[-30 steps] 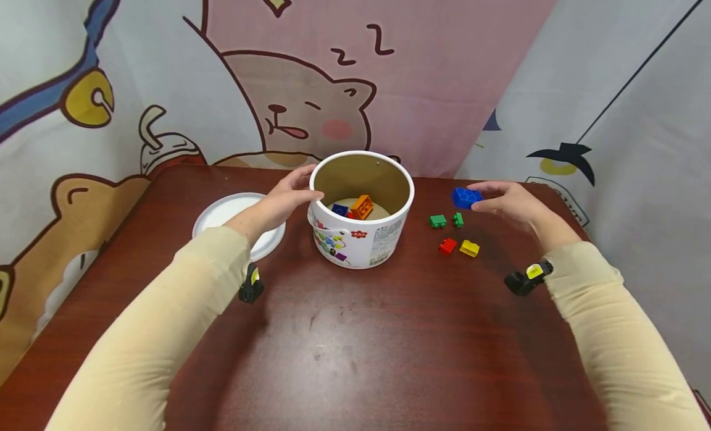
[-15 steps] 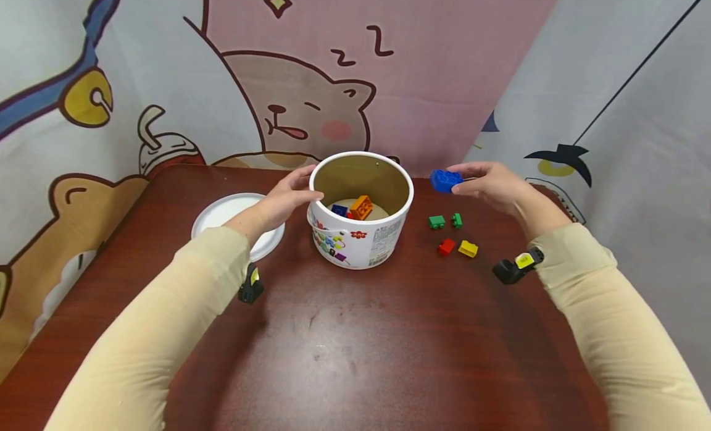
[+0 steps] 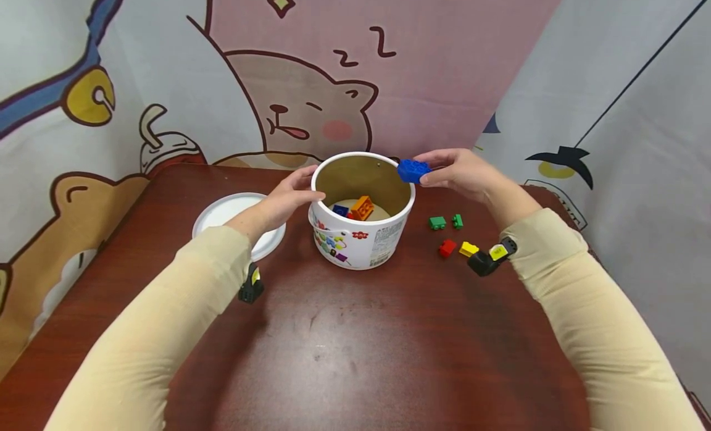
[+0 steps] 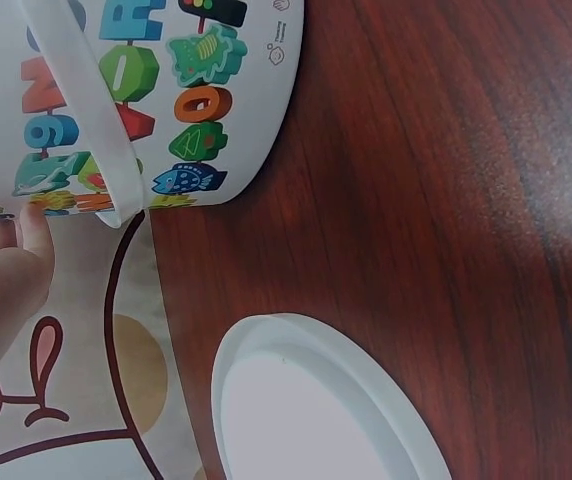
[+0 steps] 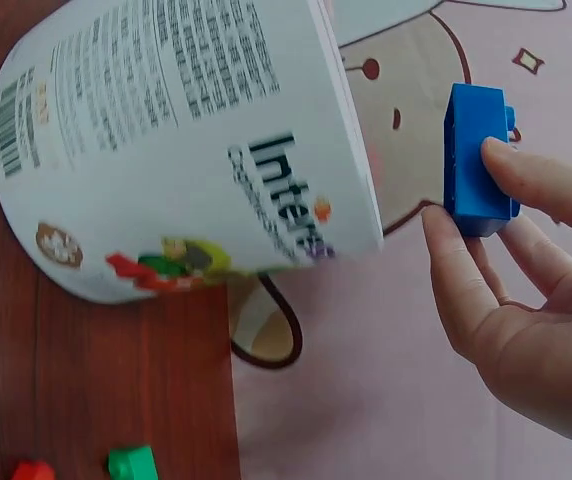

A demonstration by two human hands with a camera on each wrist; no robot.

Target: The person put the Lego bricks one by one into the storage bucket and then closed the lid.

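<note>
My right hand [image 3: 463,173] pinches a blue toy brick [image 3: 413,171] between thumb and fingers, at the right rim of the white bucket [image 3: 358,252]. In the right wrist view the blue brick [image 5: 478,160] stands beyond the bucket's rim [image 5: 361,130], with its studs facing right. My left hand [image 3: 280,202] rests on the bucket's left side, thumb at the rim and fingers fairly straight along the outer wall. Inside the bucket lie an orange brick [image 3: 363,207], a dark blue brick [image 3: 340,210] and a bit of red.
Right of the bucket lie two green bricks [image 3: 437,223], a red brick [image 3: 447,247] and a yellow brick [image 3: 468,249], the last partly behind the right wrist camera [image 3: 486,263]. A white lid [image 3: 222,210] lies left on the brown table [image 3: 355,344]. A printed curtain hangs behind.
My right hand has carried the blue brick leftward and up, from over the loose bricks to the bucket's right rim. The left hand and the bucket have stayed in place.
</note>
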